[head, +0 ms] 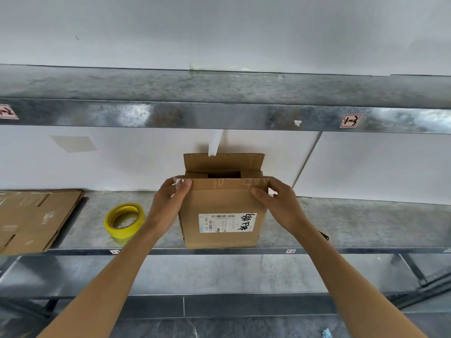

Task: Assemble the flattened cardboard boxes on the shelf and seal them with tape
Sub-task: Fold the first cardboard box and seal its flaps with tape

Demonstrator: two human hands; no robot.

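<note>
My left hand (172, 197) and right hand (279, 200) are pinching both corners of the near flap (229, 184) of the cardboard box (219, 203), which is standing upright on the metal shelf (353, 223), opening facing up, label (227, 223) facing me.

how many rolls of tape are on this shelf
1: a yellow tape roll lies on the shelf, between the flattened cardboard on the left and the upright box. Another could be hidden behind the box.
</note>
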